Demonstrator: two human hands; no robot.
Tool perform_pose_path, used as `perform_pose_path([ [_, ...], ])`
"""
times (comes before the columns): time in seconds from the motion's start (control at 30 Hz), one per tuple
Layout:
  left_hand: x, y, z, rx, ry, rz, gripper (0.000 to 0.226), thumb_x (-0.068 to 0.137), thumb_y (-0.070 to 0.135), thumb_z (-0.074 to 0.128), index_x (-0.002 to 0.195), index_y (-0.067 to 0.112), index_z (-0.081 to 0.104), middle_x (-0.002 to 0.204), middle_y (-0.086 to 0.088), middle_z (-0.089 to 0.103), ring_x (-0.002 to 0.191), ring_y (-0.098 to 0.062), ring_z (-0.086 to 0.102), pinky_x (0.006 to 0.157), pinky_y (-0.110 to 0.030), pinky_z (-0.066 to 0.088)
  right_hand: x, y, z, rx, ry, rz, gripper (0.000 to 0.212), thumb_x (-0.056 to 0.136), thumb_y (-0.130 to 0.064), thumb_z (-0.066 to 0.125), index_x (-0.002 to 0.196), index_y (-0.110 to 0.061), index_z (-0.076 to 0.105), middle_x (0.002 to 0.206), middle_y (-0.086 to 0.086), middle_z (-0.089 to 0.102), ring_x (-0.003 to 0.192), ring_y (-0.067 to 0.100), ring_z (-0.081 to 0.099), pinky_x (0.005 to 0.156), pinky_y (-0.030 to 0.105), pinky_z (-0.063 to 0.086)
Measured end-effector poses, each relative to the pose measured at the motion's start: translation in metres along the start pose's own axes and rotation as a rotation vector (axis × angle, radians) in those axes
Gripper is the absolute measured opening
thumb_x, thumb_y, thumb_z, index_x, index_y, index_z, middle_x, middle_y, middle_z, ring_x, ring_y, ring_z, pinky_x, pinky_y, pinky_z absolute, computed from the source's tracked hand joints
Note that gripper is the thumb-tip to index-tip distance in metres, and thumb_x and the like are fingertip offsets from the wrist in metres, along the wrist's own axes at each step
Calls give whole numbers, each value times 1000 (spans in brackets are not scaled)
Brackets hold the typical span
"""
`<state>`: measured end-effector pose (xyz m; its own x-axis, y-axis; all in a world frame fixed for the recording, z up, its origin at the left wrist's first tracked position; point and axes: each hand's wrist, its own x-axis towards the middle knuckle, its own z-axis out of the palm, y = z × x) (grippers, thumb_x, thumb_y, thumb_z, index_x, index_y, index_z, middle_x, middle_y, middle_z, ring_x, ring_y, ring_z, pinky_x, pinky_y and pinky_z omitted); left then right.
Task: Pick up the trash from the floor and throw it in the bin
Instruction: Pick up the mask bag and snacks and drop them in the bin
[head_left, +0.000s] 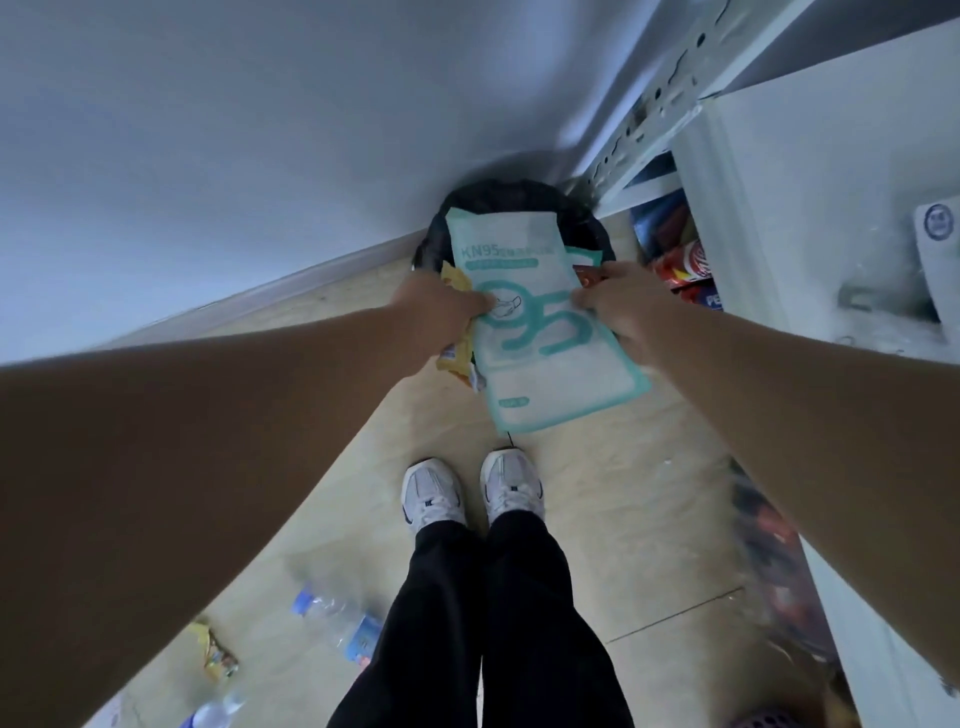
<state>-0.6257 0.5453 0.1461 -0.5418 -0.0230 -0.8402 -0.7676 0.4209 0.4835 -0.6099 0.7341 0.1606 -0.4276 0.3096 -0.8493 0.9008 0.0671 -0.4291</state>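
I hold a large white and teal KN95 mask packet (540, 332) with both hands over the black-lined bin (582, 218), which stands against the wall. My left hand (441, 306) grips the packet's left edge together with a yellow wrapper (457, 358). My right hand (618, 306) grips the right edge, with a small red wrapper (587, 275) at its fingers. The packet's top reaches over the bin's opening. On the floor behind my feet lie a clear plastic bottle (337, 618) with a blue label and a yellow snack wrapper (213, 649).
A white metal shelf unit (810, 218) stands to the right, with red cans (685, 265) and packets on its low shelf. A second crushed bottle (213, 714) lies at the bottom left. My white shoes (467, 493) stand on the pale wood floor, the wall to the left.
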Motion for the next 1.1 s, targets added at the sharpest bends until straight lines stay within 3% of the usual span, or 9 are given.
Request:
perform_pose_path([
  [0.2, 30, 8, 20, -59, 14, -37, 41, 77, 38, 81, 109, 16, 67, 103, -3, 75, 85, -22, 74, 78, -41, 61, 30, 5, 2, -34, -10, 75, 31, 95, -10, 59, 124, 2, 61, 118, 22, 69, 102, 35, 70, 94, 56, 55],
  [0.37, 18, 8, 14, 56, 99, -6, 29, 80, 40, 77, 75, 18, 59, 69, 3, 64, 49, -7, 58, 35, -15, 39, 11, 2, -7, -40, -1, 110, 10, 93, -19, 60, 96, -11, 56, 48, 1, 58, 27, 9, 49, 47, 22, 53],
  [0.43, 12, 5, 10, 91, 103, 16, 31, 82, 37, 74, 69, 17, 55, 60, 3, 60, 33, -3, 51, 27, -11, 29, 7, 1, -12, -103, 49, 46, 22, 91, -22, 63, 108, -8, 59, 72, 5, 65, 41, 11, 59, 38, 19, 49],
  [0.53, -2, 1, 4, 128, 87, 34, 24, 85, 37, 71, 74, 19, 59, 69, 4, 66, 38, -1, 54, 31, -12, 34, -3, 3, -12, -274, 56, -74, 38, 91, -22, 59, 118, 4, 64, 109, 21, 69, 76, 25, 64, 68, 36, 61],
  [0.63, -14, -18, 4, 120, 155, 39, 28, 84, 38, 71, 99, 17, 62, 83, 9, 58, 60, -4, 51, 45, -21, 37, -17, 12, -5, -327, 123, -156, 25, 86, -24, 64, 86, 1, 65, 80, 24, 59, 70, 32, 59, 60, 39, 52],
  [0.73, -24, -48, 8, 103, 157, -9, 48, 82, 41, 71, 123, 16, 61, 86, 10, 59, 65, -7, 53, 53, -22, 37, -21, 32, 6, -335, 198, -131, 37, 83, -32, 65, 66, -24, 34, 82, 10, 46, 73, 25, 48, 58, 30, 33],
  [0.8, -29, -66, 10, 99, 145, -31, 67, 83, 44, 70, 140, 15, 50, 111, 7, 60, 72, 1, 52, 62, -20, 37, -26, 43, 13, -386, 202, -115, 28, 83, -39, 65, 74, -22, 45, 96, 11, 57, 84, 28, 57, 63, 31, 38],
  [0.9, -37, -86, 9, 85, 112, -39, 72, 83, 44, 70, 145, 16, 44, 143, -3, 54, 114, -18, 59, 84, -24, 37, -34, 57, 22, -480, 217, -155, 43, 84, -44, 66, 111, -11, 63, 117, 17, 64, 108, 36, 60, 87, 38, 49],
  [1.1, -62, -97, -14, 52, 115, -75, 71, 84, 45, 69, 144, 16, 46, 142, -6, 54, 120, -25, 57, 92, -29, 43, -65, 53, 27, -687, 253, -306, 55, 85, -47, 66, 129, -14, 58, 129, 14, 55, 121, 37, 49, 96, 41, 42],
])
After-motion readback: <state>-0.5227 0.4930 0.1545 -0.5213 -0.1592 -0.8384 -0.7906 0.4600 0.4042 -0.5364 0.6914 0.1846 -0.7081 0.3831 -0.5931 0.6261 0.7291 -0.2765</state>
